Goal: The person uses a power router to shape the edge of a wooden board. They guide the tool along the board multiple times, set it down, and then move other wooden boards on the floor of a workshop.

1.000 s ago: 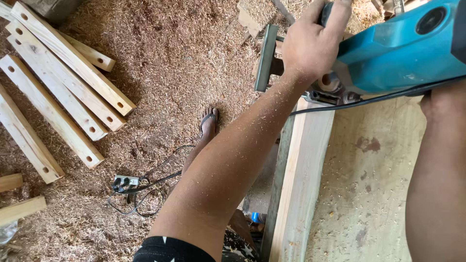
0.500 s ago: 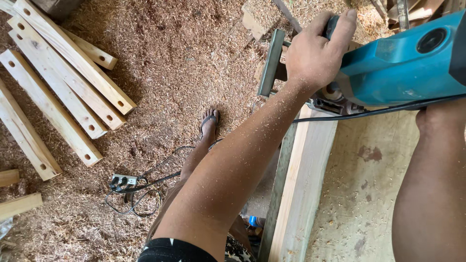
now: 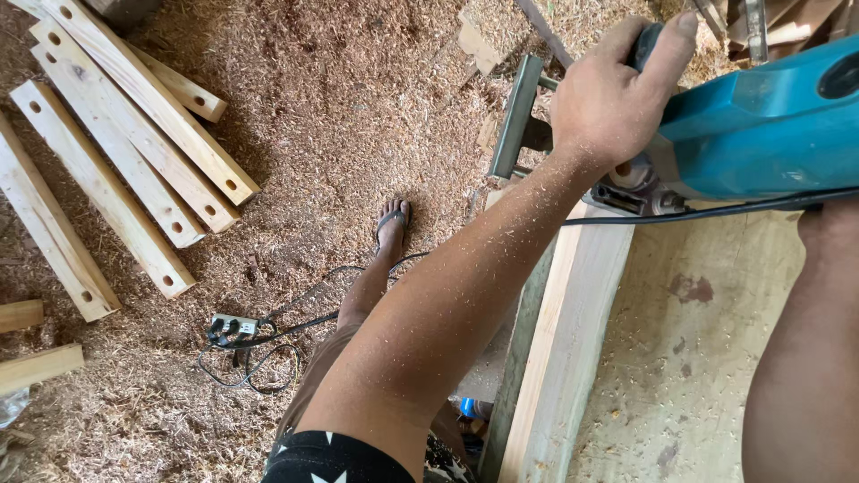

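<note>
Teal planer sits slightly further along our pale plank than before; our left hand still wraps its front knob, right hand's fingers hidden.

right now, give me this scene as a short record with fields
left hand: left hand grips the front knob of the blue power planer
right hand: only the forearm shows at the right edge; the hand itself is out of view
tool position: planer sits on the pale wooden beam
cord: black cord runs off the planer to the right
floor: sawdust, drilled wooden slats at left, power strip, sandalled foot
</note>
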